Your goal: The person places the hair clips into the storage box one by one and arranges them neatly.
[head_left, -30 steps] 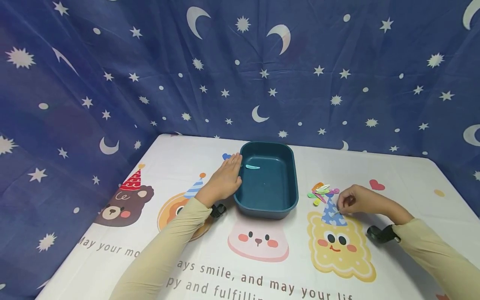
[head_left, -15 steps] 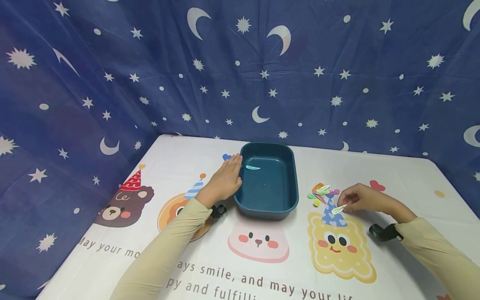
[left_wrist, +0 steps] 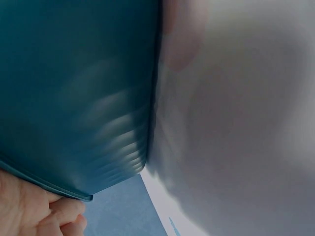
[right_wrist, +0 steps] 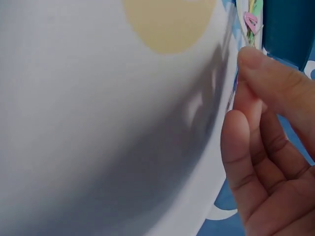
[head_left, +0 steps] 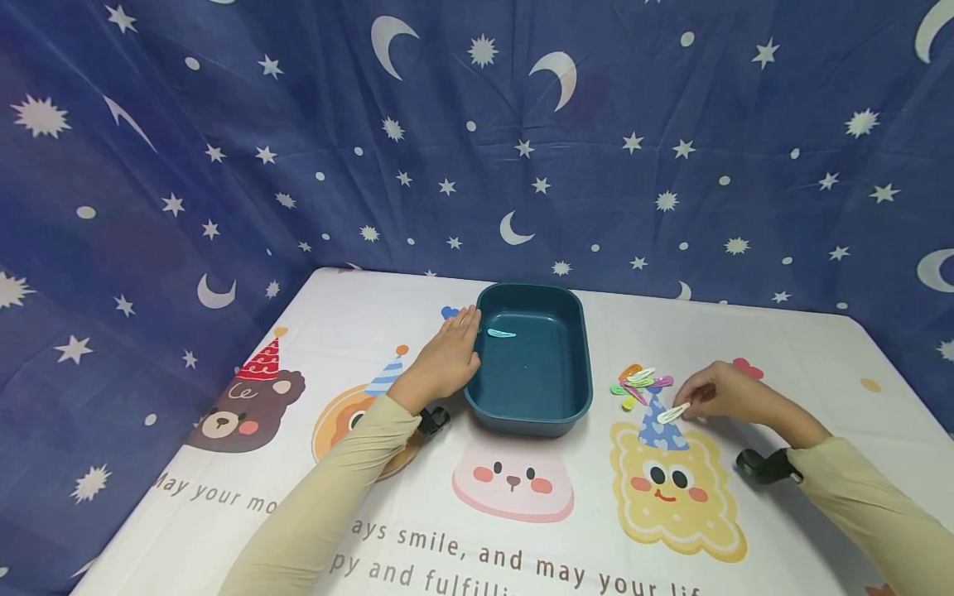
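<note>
In the head view my left hand (head_left: 445, 356) rests against the left rim of a dark teal bin (head_left: 531, 426), its fingers straight along the edge. The left wrist view shows these fingers (left_wrist: 44, 211) touching the bin's rim. One light-blue snap hair clip (head_left: 502, 334) lies on the bin floor. To the right, my right hand (head_left: 721, 393) pinches a white snap hair clip (head_left: 673, 414) by one end between thumb and fingertips, above the printed party hat. Just left of that hand is a pile of colourful hair clips (head_left: 639, 380) on the cloth.
A white tablecloth (head_left: 373, 314) printed with cartoon animals, food and lettering covers the table. Behind and at the left hangs a dark blue curtain (head_left: 447, 108) with moons and stars. The bin stands between the two hands, left of the clip pile.
My right hand has turned and shifted slightly up and right, bringing the pinched white hair clip into plain sight. My left hand and the bin have stayed put.
</note>
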Action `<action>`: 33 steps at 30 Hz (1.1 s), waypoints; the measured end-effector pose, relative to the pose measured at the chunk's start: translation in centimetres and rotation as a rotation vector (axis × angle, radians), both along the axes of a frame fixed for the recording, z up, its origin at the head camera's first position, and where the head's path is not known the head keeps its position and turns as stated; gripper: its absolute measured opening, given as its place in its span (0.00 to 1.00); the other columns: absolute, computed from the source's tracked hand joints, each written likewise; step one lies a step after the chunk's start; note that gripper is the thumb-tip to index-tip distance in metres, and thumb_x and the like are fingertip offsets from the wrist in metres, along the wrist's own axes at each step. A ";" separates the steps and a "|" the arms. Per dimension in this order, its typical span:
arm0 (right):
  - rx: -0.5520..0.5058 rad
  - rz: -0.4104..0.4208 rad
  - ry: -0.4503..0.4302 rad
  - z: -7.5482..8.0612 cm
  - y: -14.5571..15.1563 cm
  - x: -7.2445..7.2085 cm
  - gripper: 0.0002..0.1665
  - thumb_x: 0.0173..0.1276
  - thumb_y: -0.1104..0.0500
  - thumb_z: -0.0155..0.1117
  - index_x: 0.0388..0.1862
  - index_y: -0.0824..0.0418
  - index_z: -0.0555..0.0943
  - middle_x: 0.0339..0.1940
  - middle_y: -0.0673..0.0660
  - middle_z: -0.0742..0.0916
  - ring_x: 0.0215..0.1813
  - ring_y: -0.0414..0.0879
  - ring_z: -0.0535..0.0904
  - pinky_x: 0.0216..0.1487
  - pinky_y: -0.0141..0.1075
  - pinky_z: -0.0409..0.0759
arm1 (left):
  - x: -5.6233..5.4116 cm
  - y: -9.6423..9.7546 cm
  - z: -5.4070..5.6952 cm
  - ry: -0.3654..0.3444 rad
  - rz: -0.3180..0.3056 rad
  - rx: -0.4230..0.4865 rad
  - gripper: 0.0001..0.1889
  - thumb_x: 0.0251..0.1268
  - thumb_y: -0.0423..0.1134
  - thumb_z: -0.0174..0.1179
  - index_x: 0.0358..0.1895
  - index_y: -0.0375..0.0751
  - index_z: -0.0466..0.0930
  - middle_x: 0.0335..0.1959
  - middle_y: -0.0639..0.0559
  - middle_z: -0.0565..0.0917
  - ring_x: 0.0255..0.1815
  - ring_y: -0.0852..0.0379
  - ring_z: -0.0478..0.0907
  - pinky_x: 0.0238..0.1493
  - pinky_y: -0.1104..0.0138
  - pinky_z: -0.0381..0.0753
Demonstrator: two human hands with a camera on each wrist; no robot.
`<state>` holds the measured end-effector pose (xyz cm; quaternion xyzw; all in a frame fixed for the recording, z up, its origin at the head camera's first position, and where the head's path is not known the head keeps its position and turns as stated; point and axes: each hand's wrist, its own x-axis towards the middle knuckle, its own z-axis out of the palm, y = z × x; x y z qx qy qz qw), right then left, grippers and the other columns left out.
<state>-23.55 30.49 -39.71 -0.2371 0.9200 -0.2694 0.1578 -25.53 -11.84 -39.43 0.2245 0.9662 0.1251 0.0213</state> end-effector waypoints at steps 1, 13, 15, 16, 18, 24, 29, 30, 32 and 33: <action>0.004 -0.001 0.015 0.2 0.0 0.0 0.09 0.48 0.64 0.74 0.31 0.62 0.87 0.24 0.49 0.86 0.23 0.32 0.72 0.27 0.26 0.77 | 0.0 0.0 0.0 -0.001 0.001 -0.003 0.33 0.70 0.39 0.38 0.74 0.30 0.41 0.77 0.39 0.45 0.79 0.48 0.38 0.78 0.57 0.41; -0.077 -0.072 0.114 3.9 -1.2 -0.2 0.07 0.48 0.66 0.74 0.28 0.63 0.86 0.23 0.50 0.86 0.23 0.32 0.75 0.27 0.28 0.79 | -0.1 0.1 0.1 0.001 0.002 -0.034 0.33 0.70 0.40 0.39 0.74 0.31 0.40 0.77 0.40 0.45 0.78 0.49 0.38 0.78 0.58 0.41; -0.082 -0.095 0.107 4.8 -1.7 -0.5 0.07 0.48 0.65 0.74 0.29 0.64 0.86 0.24 0.51 0.87 0.24 0.33 0.75 0.28 0.28 0.79 | -0.1 0.1 0.1 -0.001 0.004 -0.032 0.33 0.70 0.40 0.39 0.74 0.31 0.40 0.77 0.40 0.45 0.78 0.49 0.38 0.78 0.58 0.41; -0.084 -0.107 0.108 5.2 -2.0 -0.6 0.07 0.48 0.65 0.74 0.29 0.64 0.86 0.24 0.52 0.87 0.24 0.34 0.76 0.28 0.28 0.79 | -0.1 0.1 0.2 -0.002 0.006 -0.032 0.33 0.70 0.40 0.39 0.74 0.31 0.40 0.77 0.40 0.45 0.78 0.49 0.38 0.78 0.58 0.41; -0.076 -0.127 0.109 6.0 -2.8 -1.0 0.08 0.49 0.64 0.74 0.30 0.64 0.86 0.25 0.53 0.87 0.24 0.34 0.76 0.29 0.28 0.80 | 0.0 0.1 0.2 -0.008 0.012 -0.031 0.33 0.71 0.40 0.39 0.74 0.32 0.40 0.77 0.40 0.45 0.79 0.49 0.38 0.78 0.59 0.40; -0.091 -0.171 0.079 7.9 -5.7 -2.5 0.11 0.52 0.62 0.73 0.33 0.67 0.86 0.26 0.55 0.87 0.24 0.37 0.76 0.28 0.28 0.78 | 0.0 0.1 0.1 -0.008 0.022 -0.037 0.33 0.71 0.40 0.39 0.74 0.33 0.39 0.77 0.42 0.43 0.79 0.50 0.37 0.78 0.59 0.40; -0.122 -0.182 0.043 8.7 -8.7 -3.8 0.11 0.54 0.61 0.72 0.35 0.67 0.86 0.26 0.53 0.87 0.27 0.39 0.77 0.31 0.29 0.79 | 0.0 0.1 0.0 0.008 0.018 -0.033 0.33 0.70 0.40 0.39 0.74 0.32 0.41 0.77 0.41 0.45 0.78 0.49 0.38 0.78 0.58 0.42; -0.133 -0.178 0.035 8.7 -9.3 -4.0 0.11 0.54 0.62 0.71 0.35 0.67 0.86 0.26 0.53 0.88 0.28 0.40 0.78 0.32 0.29 0.79 | 0.0 0.1 0.0 0.006 0.019 -0.037 0.33 0.70 0.40 0.39 0.74 0.32 0.41 0.77 0.41 0.45 0.79 0.49 0.38 0.78 0.58 0.41; -0.154 -0.167 0.022 8.6 -10.6 -4.5 0.10 0.54 0.63 0.71 0.35 0.68 0.86 0.26 0.54 0.88 0.28 0.40 0.79 0.32 0.30 0.79 | 0.0 0.1 0.0 0.007 0.020 -0.038 0.33 0.70 0.40 0.39 0.74 0.32 0.41 0.77 0.41 0.45 0.79 0.49 0.38 0.78 0.58 0.41; -0.163 -0.163 0.015 8.5 -11.2 -4.8 0.10 0.54 0.63 0.71 0.35 0.68 0.85 0.26 0.54 0.88 0.28 0.40 0.79 0.32 0.30 0.79 | 0.0 0.1 0.0 0.006 0.022 -0.039 0.33 0.70 0.40 0.39 0.74 0.32 0.40 0.77 0.41 0.45 0.79 0.49 0.38 0.78 0.59 0.41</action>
